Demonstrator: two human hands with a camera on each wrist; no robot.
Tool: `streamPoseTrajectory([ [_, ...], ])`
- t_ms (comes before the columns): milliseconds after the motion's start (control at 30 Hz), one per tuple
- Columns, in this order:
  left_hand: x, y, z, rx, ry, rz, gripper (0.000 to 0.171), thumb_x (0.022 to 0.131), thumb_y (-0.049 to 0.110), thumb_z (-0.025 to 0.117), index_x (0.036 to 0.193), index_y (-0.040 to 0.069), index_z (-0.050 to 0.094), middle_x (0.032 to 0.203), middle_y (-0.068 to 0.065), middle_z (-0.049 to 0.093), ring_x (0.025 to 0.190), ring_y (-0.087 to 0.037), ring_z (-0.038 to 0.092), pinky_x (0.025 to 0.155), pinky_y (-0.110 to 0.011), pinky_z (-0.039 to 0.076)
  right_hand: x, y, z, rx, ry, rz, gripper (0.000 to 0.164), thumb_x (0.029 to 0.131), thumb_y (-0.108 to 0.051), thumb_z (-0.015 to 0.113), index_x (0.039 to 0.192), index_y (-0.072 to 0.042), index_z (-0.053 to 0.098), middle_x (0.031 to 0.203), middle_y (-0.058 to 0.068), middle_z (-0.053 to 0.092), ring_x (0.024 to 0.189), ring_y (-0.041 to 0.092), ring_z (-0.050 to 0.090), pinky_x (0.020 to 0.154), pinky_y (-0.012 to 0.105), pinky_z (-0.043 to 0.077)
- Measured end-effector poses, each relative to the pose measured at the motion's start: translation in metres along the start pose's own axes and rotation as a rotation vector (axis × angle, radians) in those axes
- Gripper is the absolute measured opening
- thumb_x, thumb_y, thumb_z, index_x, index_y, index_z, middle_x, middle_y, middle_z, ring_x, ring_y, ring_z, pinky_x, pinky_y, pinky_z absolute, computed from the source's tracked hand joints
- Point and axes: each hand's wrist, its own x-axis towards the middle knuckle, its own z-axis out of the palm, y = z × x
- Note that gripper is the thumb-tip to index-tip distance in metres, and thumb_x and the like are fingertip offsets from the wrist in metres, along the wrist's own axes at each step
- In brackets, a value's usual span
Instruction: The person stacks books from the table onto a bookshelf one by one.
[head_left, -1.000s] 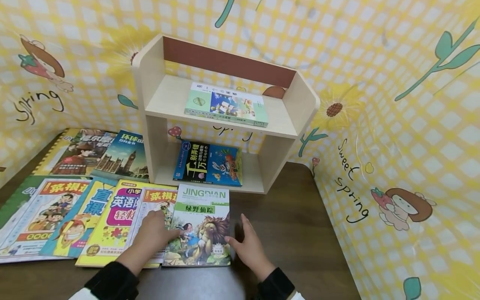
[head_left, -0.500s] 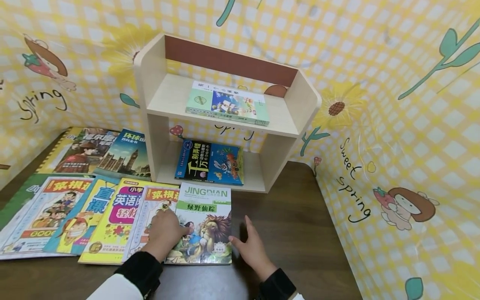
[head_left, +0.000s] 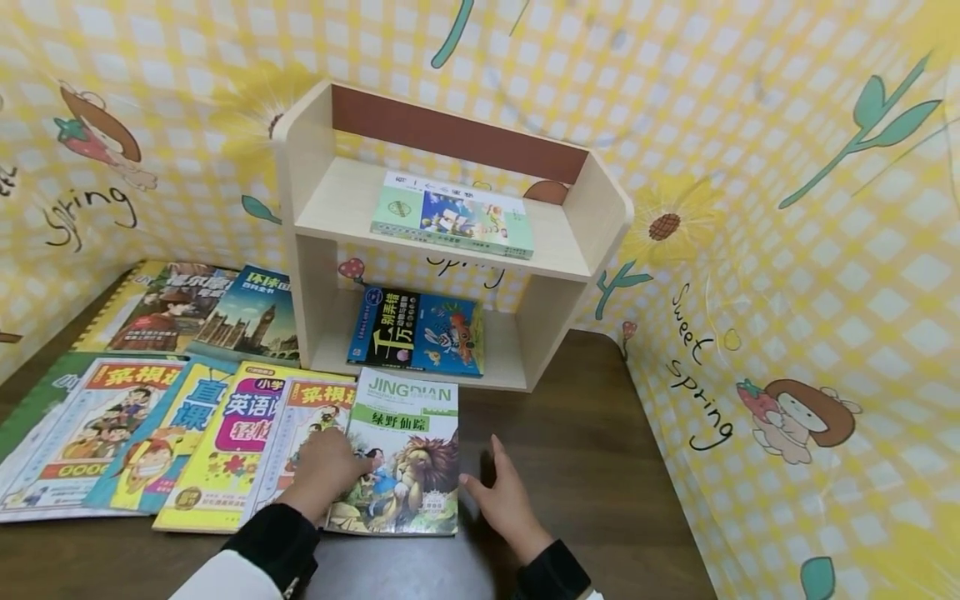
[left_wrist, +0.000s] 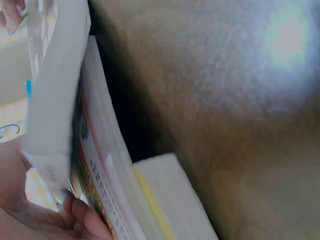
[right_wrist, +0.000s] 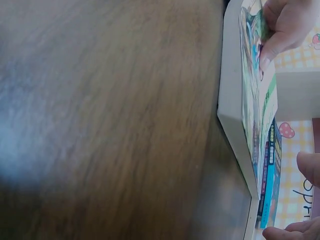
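The two-tier shelf is holding a pale green book on its upper board; a blue-and-black cover is showing in its lower compartment. Just in front, the lion book is lying on the table; the left hand is pinching its left edge, and the right hand is resting beside its right edge, thumb and extended fingers standing apart

Lion book shows white top, green title band. Counter is dark brown, wood-grained. Shelf: cream, reddish-brown back strip. Backdrop: yellow-and-white check. Cuffs: black.
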Motion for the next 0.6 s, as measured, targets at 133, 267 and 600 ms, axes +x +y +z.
streamPoseTrajectory([
  [133, -0.001, -0.005, 0.000, -0.103, -0.066, 0.035, 0.065, 0.080, 0.034, 0.077, 0.113, -0.018, 0.054, 0.099, -0.030, 0.059, 0.087, -0.040, 0.059, 0.079, -0.056, 0.049, -0.002, 0.002, -0.003, 0.008, 0.008, 0.000, 0.082, 0.090, -0.023, 0.069, 0.151, 0.002, 0.021, 0.153, 0.028, 0.026, 0.138, 0.046, 0.026, 0.110, 0.062, 0.024],
  [267, -0.004, -0.008, 0.001, -0.232, -0.101, 0.084, 0.062, 0.084, 0.024, 0.072, 0.124, -0.015, 0.046, 0.110, -0.032, 0.057, 0.094, -0.042, 0.059, 0.079, -0.052, 0.050, -0.002, 0.003, -0.004, 0.000, 0.023, -0.008, 0.080, 0.090, -0.021, 0.069, 0.151, 0.003, 0.023, 0.151, 0.029, 0.028, 0.138, 0.046, 0.028, 0.109, 0.062, 0.026],
  [600, -0.013, -0.019, -0.004, -0.388, -0.105, 0.206, 0.068, 0.091, 0.016, 0.063, 0.142, -0.010, 0.026, 0.134, -0.037, 0.043, 0.117, -0.053, 0.047, 0.096, -0.062, 0.041, 0.000, -0.008, 0.010, 0.018, 0.003, -0.009, 0.077, 0.090, -0.023, 0.069, 0.150, 0.001, 0.026, 0.149, 0.025, 0.036, 0.136, 0.045, 0.032, 0.108, 0.061, 0.028],
])
